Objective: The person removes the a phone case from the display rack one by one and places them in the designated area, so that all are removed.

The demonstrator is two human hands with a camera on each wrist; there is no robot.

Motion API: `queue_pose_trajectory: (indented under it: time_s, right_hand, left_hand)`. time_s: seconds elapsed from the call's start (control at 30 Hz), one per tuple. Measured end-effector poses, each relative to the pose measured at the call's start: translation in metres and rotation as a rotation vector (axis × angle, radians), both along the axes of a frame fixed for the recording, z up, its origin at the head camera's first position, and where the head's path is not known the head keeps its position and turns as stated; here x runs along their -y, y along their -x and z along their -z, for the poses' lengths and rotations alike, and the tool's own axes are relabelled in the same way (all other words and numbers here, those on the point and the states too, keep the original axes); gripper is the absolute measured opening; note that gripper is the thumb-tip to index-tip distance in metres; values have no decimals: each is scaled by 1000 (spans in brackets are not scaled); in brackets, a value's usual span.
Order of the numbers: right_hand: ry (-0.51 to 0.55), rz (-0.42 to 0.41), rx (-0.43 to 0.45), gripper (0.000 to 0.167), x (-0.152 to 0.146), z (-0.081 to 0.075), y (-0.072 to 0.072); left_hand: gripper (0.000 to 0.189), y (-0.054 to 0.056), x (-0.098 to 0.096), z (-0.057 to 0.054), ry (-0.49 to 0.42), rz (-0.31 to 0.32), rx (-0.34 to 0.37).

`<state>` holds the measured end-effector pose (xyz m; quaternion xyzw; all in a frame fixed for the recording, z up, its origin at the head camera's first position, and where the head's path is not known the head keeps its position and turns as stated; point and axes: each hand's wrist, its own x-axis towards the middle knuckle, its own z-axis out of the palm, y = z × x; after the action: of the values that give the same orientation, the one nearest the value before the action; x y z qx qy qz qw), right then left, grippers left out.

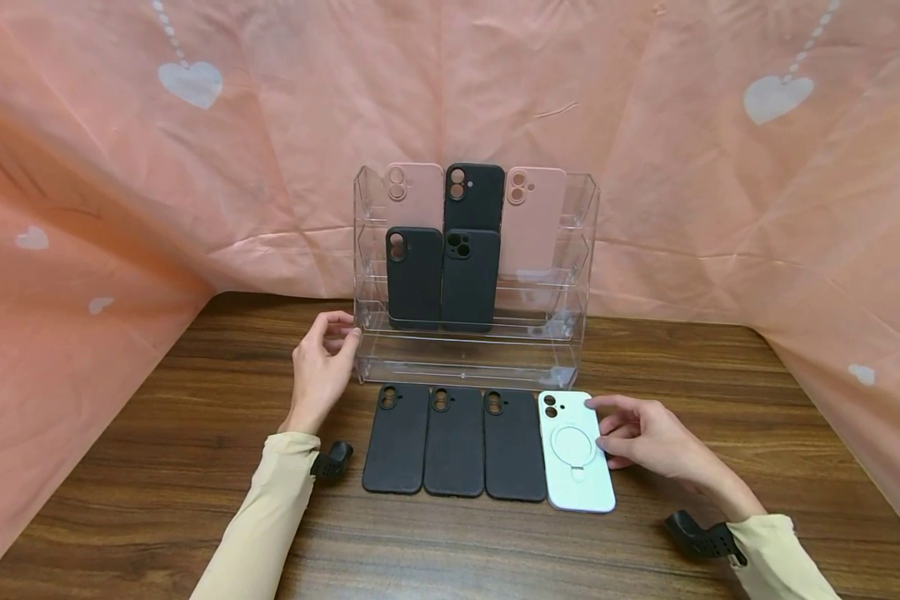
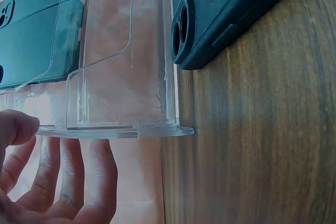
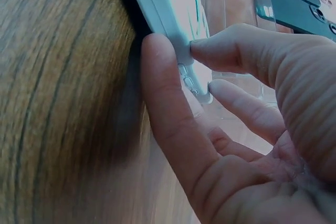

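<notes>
White case (image 1: 572, 450) is lying beside black cases (image 1: 453, 446), nearest the right edge of the worktop (image 1: 780, 433); probably handling light, stiff, slippery. Right hand (image 1: 648, 433) is pinching its long rim, likely best. Left hand (image 1: 324, 362) is touching clear stand (image 1: 457, 354), grip unclear.

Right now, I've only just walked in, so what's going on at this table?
A person is handling phone cases at a wooden table. Their right hand holds a white case by its edge, at the right end of a row beside three black cases. Their left hand is at the left side of a clear tiered rack, where two pink cases and three more black ones stand.
</notes>
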<state>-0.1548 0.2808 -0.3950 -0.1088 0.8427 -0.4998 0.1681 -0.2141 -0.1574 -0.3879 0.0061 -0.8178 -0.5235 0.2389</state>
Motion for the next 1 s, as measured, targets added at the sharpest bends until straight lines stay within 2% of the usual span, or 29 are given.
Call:
queue_pose_trajectory:
  time_s: [0.33,0.5,0.63,1.0]
  right_hand:
    - [4,19,-5,52,2,2,-2]
    - [-40,58,-25,48,2,0,-3]
    - [-70,91,-97,41,1,-5,-3]
    - [-23,158,-315,33,3,-31,1]
  left_hand:
    - [18,0,0,0,0,1,-2]
    - [18,0,-1,0,2,0,0]
    - [18,0,-1,0,1,0,0]
    - [18,-1,-1,-1,-8,5,-4]
